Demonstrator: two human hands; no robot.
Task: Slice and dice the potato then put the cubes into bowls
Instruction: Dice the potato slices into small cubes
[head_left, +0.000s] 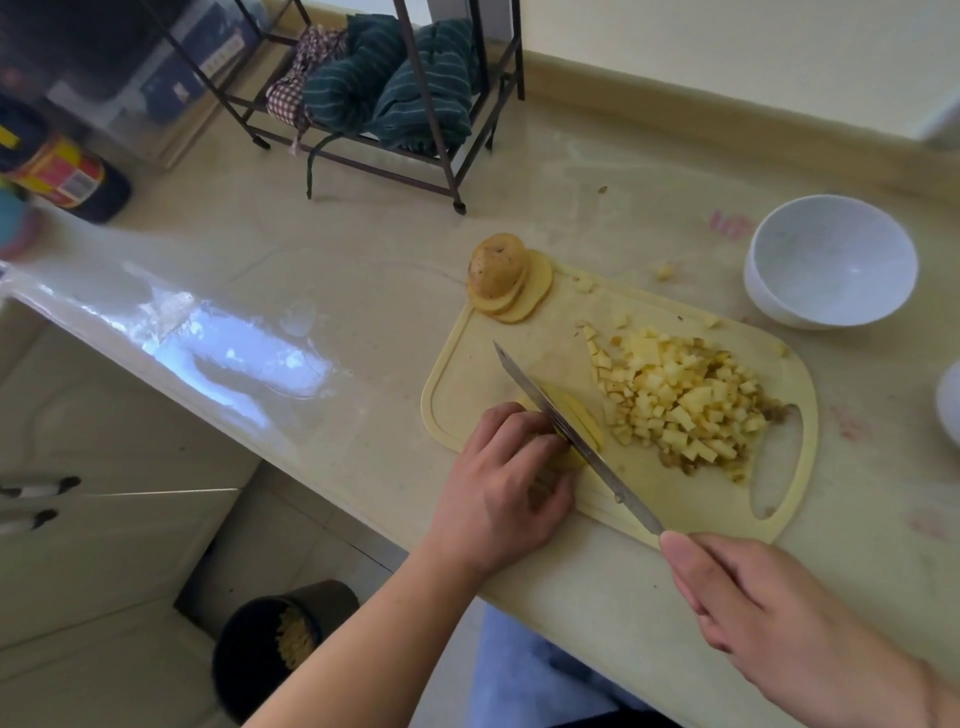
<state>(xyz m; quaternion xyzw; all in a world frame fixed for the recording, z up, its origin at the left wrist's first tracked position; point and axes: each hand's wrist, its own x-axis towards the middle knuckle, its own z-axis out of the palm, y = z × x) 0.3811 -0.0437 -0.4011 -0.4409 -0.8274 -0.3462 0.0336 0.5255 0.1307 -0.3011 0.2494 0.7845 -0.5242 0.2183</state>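
On the pale yellow cutting board (467, 364) my left hand (506, 488) holds down a stack of potato slices (582, 421) with curled fingers. My right hand (763, 613) grips the handle of a long knife (566, 431), whose blade lies across the slices. A heap of potato cubes (680, 400) covers the right half of the board. An unpeeled potato end with a few slices (506, 280) rests at the board's far left corner. An empty white bowl (831, 260) stands beyond the board at the right.
A second white bowl (950, 402) shows at the right edge. A metal rack (415, 104) with cloths stands at the back; bottles (62, 176) at the far left. Stray cubes (664, 270) lie on the counter. A black bin (275, 649) sits on the floor below.
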